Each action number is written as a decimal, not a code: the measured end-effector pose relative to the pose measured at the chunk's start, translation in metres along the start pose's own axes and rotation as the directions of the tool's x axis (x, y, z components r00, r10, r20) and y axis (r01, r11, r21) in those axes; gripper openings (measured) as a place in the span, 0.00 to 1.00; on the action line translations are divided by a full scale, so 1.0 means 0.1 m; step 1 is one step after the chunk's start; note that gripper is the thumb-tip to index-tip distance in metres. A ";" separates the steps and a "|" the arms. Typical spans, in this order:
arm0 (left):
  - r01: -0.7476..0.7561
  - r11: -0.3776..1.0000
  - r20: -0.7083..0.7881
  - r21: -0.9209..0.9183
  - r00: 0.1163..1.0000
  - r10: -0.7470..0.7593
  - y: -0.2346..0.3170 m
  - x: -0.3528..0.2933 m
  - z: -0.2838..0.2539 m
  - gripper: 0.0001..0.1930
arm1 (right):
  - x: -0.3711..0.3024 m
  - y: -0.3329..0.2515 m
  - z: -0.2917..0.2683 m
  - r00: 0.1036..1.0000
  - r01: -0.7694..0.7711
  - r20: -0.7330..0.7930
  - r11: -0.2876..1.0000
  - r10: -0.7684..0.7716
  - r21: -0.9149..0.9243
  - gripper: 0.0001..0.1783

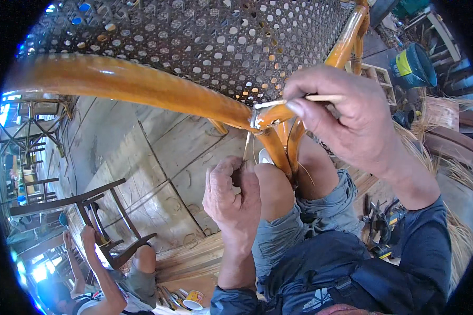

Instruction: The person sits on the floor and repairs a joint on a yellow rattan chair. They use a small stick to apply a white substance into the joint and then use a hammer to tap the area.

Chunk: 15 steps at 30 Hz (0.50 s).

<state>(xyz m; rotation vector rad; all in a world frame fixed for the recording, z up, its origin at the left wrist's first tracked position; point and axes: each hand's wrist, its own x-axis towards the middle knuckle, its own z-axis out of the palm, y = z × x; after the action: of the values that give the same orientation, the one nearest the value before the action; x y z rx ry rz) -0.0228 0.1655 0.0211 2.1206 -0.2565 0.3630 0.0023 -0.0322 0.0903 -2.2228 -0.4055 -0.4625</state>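
Right hand (347, 118) is up at the joint of the rattan chair frame (142, 86), fingers pinched shut on a thin pale stick (299, 100) whose whitened tip sits right on the white-smeared joint (257, 122), where the thick orange rail meets the downward legs. That joint lies just left of the right hand and above the left one. Left hand (234, 197) is lower, nearer the body, curled closed against the bare knee (276, 191); thin strands run up past it, though whether it has hold of one I cannot tell. The woven cane panel (205, 37) with its open-hole pattern fills the far top of the view, behind the rail. Down at the near left, another person (105, 283) sits on the wooden floor (163, 157) handling a dark wooden chair frame (97, 215), with a small cup (193, 300) beside them. Off right, tools (381, 223) lie on the floor by a pile of straw-like fibre (460, 236), and a blue bucket (412, 65) stands further back.
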 end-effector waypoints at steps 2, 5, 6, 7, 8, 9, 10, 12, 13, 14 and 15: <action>0.041 0.999 -0.007 0.019 0.999 -0.041 -0.02 -0.03 -0.01 0.07 | -0.02 -0.01 0.03 1.000 -0.002 0.029 1.000 0.003 -0.022 0.08; 0.050 0.998 -0.027 0.033 0.998 -0.049 -0.06 -0.06 0.00 0.06 | -0.07 -0.03 0.07 0.997 0.017 0.076 0.999 -0.014 -0.045 0.08; 0.044 0.998 -0.035 0.035 0.998 -0.043 -0.07 -0.07 0.01 0.06 | -0.09 -0.05 0.06 0.995 0.006 0.102 0.998 0.000 -0.060 0.09; 0.052 0.998 -0.041 0.042 0.998 -0.051 -0.08 -0.08 0.00 0.06 | -0.10 -0.07 0.05 0.991 -0.001 0.130 0.997 0.010 -0.071 0.09; 0.060 0.997 -0.046 0.048 0.997 -0.058 -0.09 -0.09 -0.01 0.06 | -0.11 -0.09 0.04 0.987 -0.007 0.158 0.997 0.020 -0.082 0.10; 0.068 0.996 -0.052 0.053 0.997 -0.065 -0.10 -0.10 -0.01 0.06 | -0.12 -0.11 0.03 0.981 0.015 0.195 0.996 0.004 -0.091 0.11; 0.075 0.996 -0.054 0.051 0.996 -0.072 -0.10 -0.10 -0.01 0.06 | -0.12 -0.13 0.02 0.972 0.036 0.233 0.994 -0.012 -0.103 0.12; 0.090 0.995 -0.058 0.046 0.994 -0.088 -0.10 -0.12 -0.01 0.06 | -0.14 -0.15 0.04 0.955 0.128 0.283 0.982 -0.084 -0.142 0.11; 0.089 0.995 -0.056 0.043 0.995 -0.087 -0.09 -0.11 -0.01 0.06 | -0.16 -0.15 0.06 0.945 0.195 0.296 0.966 -0.139 -0.170 0.10; 0.088 0.995 -0.053 0.039 0.995 -0.085 -0.08 -0.10 -0.01 0.06 | -0.17 -0.16 0.07 0.931 0.261 0.309 0.945 -0.192 -0.197 0.09; 0.086 0.996 -0.050 0.036 0.995 -0.084 -0.06 -0.10 -0.02 0.06 | -0.18 -0.18 0.07 0.917 0.276 0.347 0.939 -0.194 -0.205 0.09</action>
<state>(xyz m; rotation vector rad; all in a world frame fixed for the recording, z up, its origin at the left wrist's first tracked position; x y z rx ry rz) -0.0307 0.1707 0.0134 2.1494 -0.1315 0.3717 -0.0204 -0.0182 0.0897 -2.5162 -0.8397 -0.2844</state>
